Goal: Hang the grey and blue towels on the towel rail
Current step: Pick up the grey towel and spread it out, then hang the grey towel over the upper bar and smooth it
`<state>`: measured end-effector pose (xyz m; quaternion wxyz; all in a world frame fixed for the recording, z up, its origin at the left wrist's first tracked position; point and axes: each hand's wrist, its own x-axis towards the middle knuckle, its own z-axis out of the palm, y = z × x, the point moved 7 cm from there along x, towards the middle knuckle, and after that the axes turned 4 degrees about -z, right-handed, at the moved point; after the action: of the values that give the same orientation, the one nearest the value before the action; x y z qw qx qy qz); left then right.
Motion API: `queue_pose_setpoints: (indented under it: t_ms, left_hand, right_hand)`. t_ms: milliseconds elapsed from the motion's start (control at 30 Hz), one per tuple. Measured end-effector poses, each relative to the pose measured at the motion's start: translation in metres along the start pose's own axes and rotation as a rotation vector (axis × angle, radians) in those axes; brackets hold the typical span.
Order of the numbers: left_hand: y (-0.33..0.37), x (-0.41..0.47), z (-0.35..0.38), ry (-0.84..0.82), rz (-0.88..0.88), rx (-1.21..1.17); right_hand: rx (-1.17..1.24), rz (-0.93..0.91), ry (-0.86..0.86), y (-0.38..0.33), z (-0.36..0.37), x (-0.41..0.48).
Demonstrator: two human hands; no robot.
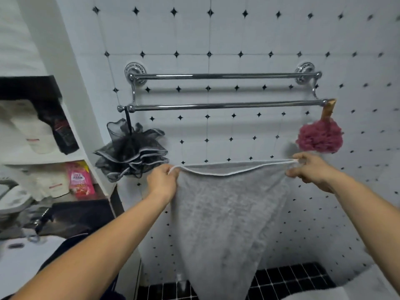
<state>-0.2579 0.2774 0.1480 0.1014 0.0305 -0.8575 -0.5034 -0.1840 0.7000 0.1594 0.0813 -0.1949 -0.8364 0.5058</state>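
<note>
The white tiled wall [259, 40], dotted with small black diamonds, fills most of my view. In front of it hangs the grey towel [225, 217], spread by its upper white-piped edge and tapering down to the bottom of the frame, where its lower end is cut off. It is held below the towel rail [225, 106] and apart from it — no part of the cloth touches either bar. The rail is a chrome double bar, both bars bare along their length. I see no blue towel that I can identify.

The left hand [162, 180] has its fingers closed on the towel's upper left corner; the right hand [311, 167] pinches the upper right corner between thumb and fingers. Both forearms enter from the lower edge.

A black mesh sponge [132, 150] hangs by a cord from the left end of the lower bar, just beside the left hand. A pink mesh sponge [320, 137] hangs from the right end, just above the right hand.

At left, white shelves [43, 159] hold blurred white tubes, a dark bottle and a pink packet [81, 180] — its printing is too smeared for me to read.
</note>
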Motion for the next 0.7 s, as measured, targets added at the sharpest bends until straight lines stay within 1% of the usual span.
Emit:
queue_pose_setpoints:
  t_ms: [67, 133, 267, 367, 433, 500, 567, 700]
  left_hand:
    - [0.010, 0.004, 0.002, -0.013, -0.033, -0.122]
    - [0.017, 0.010, 0.010, -0.060, -0.103, -0.296]
    - [0.026, 0.029, 0.029, -0.094, -0.290, -0.563]
    - [0.037, 0.050, 0.039, -0.069, -0.340, -0.732]
    - [0.045, 0.064, 0.041, -0.046, -0.316, -0.736]
    - [0.050, 0.076, 0.044, -0.020, -0.271, -0.666]
    - [0.052, 0.089, 0.047, 0.007, -0.261, -0.633]
    - [0.062, 0.122, 0.050, 0.056, -0.274, -0.741]
  right_hand:
    - [0.133, 0.026, 0.059, 0.003, -0.009, -0.001]
    - [0.306, 0.037, 0.105, 0.006, -0.014, -0.002]
    - [0.638, 0.089, 0.107, 0.006, -0.003, 0.003]
    - [0.786, 0.090, 0.124, -0.004, 0.008, 0.020]
    - [0.805, 0.053, 0.154, -0.010, 0.011, 0.037]
    - [0.787, 0.019, 0.179, -0.015, 0.013, 0.057]
    - [0.790, -0.009, 0.182, -0.022, 0.016, 0.079]
    - [0.873, -0.080, 0.161, -0.046, 0.019, 0.129]
